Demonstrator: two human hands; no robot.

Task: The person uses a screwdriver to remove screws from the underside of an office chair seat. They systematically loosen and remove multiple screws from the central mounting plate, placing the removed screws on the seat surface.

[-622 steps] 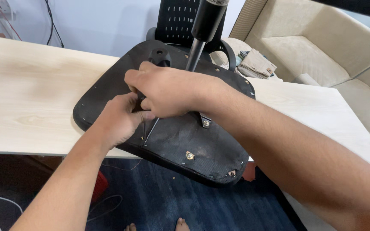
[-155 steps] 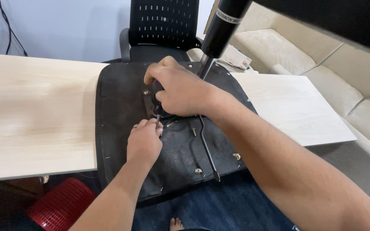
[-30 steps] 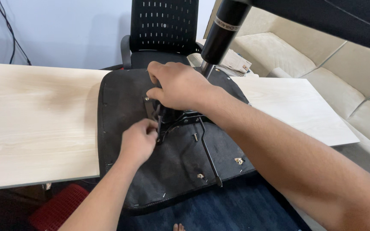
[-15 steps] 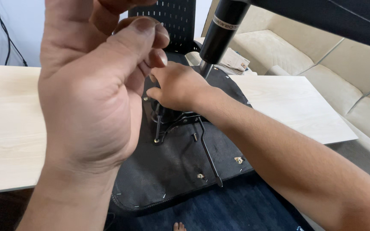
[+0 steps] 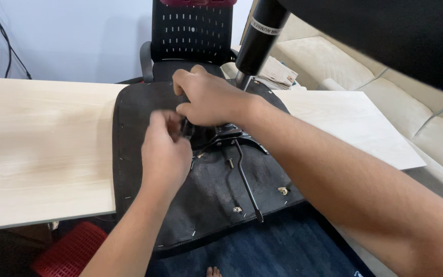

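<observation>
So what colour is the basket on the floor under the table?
Red; the basket shows at the lower left of the head view.

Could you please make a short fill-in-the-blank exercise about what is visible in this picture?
1. The upturned black seat base lies on a light ____ table.
2. Both hands, the left hand and the right hand, meet at the metal mechanism in the ____ of the seat base.
3. A thin black lever points toward the ____ edge of the seat base.

Missing words: wooden; middle; near
</observation>
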